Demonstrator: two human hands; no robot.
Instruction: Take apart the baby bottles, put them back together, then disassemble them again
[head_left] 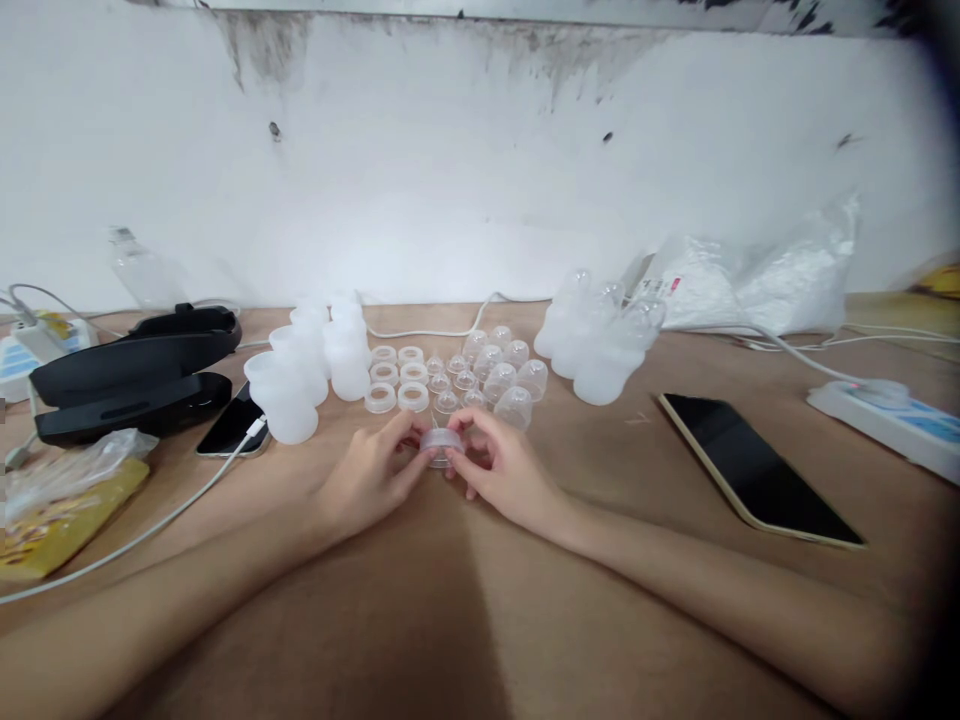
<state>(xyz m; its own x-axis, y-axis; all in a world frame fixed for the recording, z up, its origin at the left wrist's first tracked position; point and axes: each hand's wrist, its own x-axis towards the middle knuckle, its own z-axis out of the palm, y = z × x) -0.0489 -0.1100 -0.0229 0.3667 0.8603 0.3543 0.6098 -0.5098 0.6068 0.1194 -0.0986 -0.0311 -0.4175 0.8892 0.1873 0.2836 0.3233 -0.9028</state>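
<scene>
1. Holding a translucent ring (442,440) low near the brown tabletop (360,640), could not tell whether touching.
2. Pinched its left side with the left hand (379,470), thumb and fingers nearly closed around the rim.
3. Gripped its right side with the right hand (506,465), thumb at the rim, lower fingers loosely curled.
4. Had loose rings (385,381), small clear teats (465,380) and clear domes (499,382) in rows just beyond the hands.
5. Saw frosted bottles (292,415) at left, dome-topped bottles (600,370) at right.

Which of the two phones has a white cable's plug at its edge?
The left phone, with the plug beside a frosted cup; the right phone has none.
</scene>
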